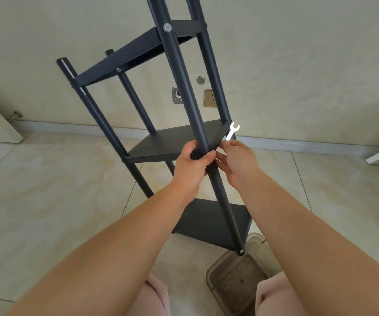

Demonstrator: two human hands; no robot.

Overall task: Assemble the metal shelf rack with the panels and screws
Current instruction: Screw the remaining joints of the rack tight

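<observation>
rack point(179, 137) tilted, posts running up-away | wrench point(232, 131) (right hand point(236, 160)) jaw-up

Matt black shelf rack point(179, 142) in the left hand's grip; white wrench point(231, 131) above the right hand; beige marbled floor tiles point(47, 190) below both.
</observation>
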